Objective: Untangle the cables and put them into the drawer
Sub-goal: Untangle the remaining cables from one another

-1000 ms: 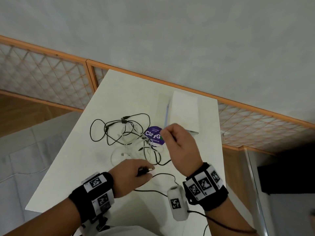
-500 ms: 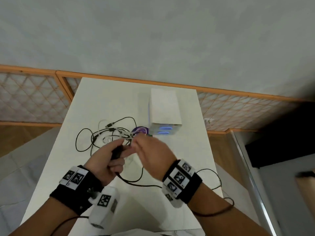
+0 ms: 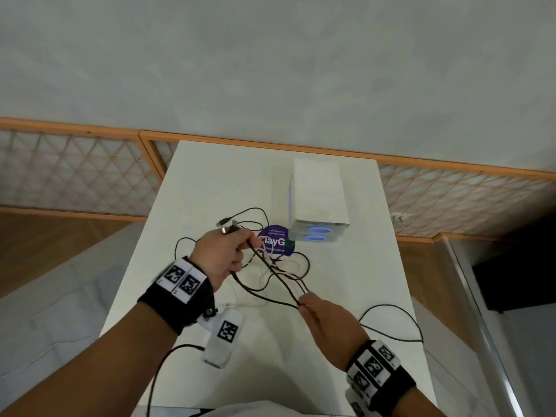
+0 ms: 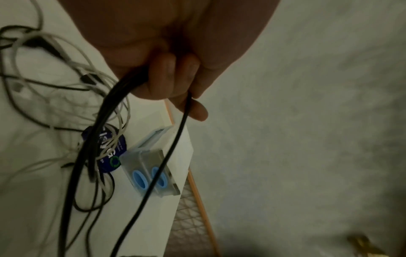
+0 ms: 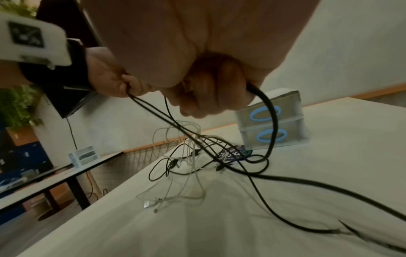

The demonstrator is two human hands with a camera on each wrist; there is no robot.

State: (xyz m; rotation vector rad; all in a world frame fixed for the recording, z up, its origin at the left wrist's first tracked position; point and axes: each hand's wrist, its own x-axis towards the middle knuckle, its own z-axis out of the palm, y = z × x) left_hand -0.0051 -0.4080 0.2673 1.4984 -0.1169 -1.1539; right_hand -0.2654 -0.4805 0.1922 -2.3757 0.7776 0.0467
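Gripping black cables at mid-frame in the head view, the left hand is fisted round several strands, while the right hand, lower right, pinches their other ends. The tangle lies on the white table, near a purple sticker and the closed drawer unit above. From the left wrist, curled fingers clamp black cable at upper centre. From the right wrist, the fist closes on cable at top centre; white cables trail below.
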